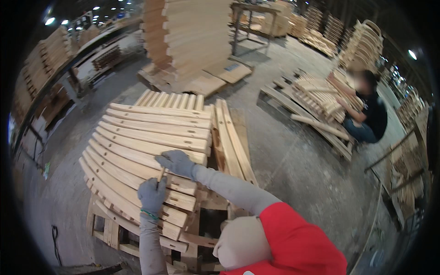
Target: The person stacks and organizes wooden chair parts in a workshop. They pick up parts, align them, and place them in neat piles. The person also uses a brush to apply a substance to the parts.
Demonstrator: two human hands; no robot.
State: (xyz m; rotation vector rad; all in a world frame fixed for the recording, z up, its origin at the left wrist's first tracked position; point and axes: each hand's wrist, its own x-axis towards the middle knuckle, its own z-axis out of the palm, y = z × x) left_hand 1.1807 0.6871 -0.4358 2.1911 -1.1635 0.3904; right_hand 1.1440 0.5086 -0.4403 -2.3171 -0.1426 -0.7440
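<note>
Slats (151, 137) lie stacked crosswise on the pallet (137, 238), and near its front edge my left hand (152, 195) grips a small stick (161, 176) while my right hand (176, 162) presses flat, steadying the top slat.

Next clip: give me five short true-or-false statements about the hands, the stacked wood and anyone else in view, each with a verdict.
1. Both hands wear grey gloves. True: left hand, right hand.
2. The left hand holds a small stick-like tool over the curved wooden slats. True.
3. The slats are stacked on a metal cart. False: they rest on a wooden pallet.
4. The right hand is lifted clear of the wood. False: it rests on a slat.
5. A co-worker stands right beside the stack. False: the other person crouches across the concrete floor by another pile.
</note>
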